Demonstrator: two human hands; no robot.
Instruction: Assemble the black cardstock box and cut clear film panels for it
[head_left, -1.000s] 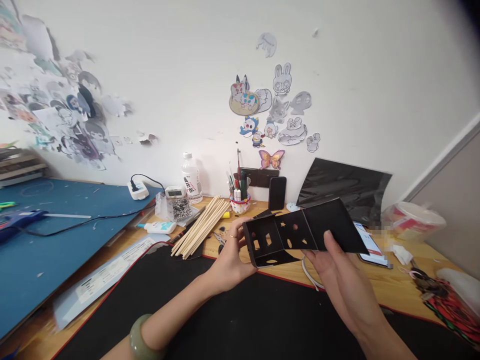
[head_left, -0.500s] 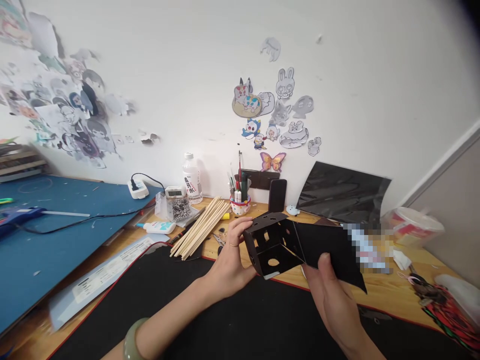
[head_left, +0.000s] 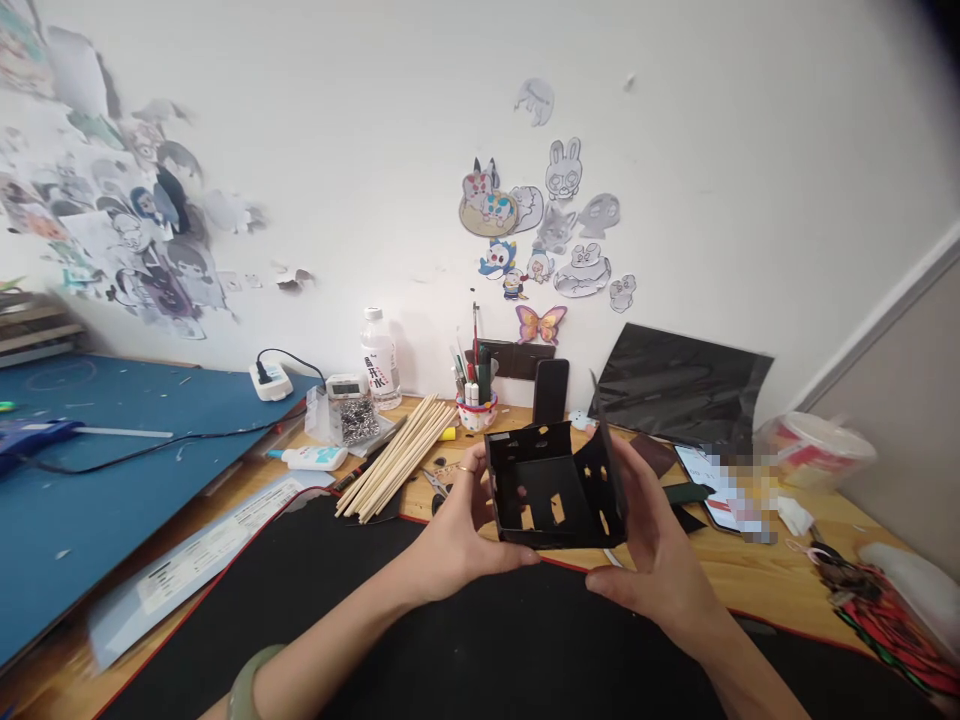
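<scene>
A black card piece with small cut-out holes is folded into an open box shape above the desk. My left hand grips its left wall, thumb under the bottom edge, a ring on one finger. My right hand presses the right flap upright against the box, fingers curled round it. A green bangle sits on my left wrist.
A bundle of wooden sticks, a water bottle, a pen cup, an upright phone and scissors lie behind. A black mat covers the near desk, a blue cutting mat the left. Black sheet leans on the wall.
The flat black card strip has been folded up: my right hand swung the long right panel upward and inward, closing it into a box shape. Both hands drew closer together.
</scene>
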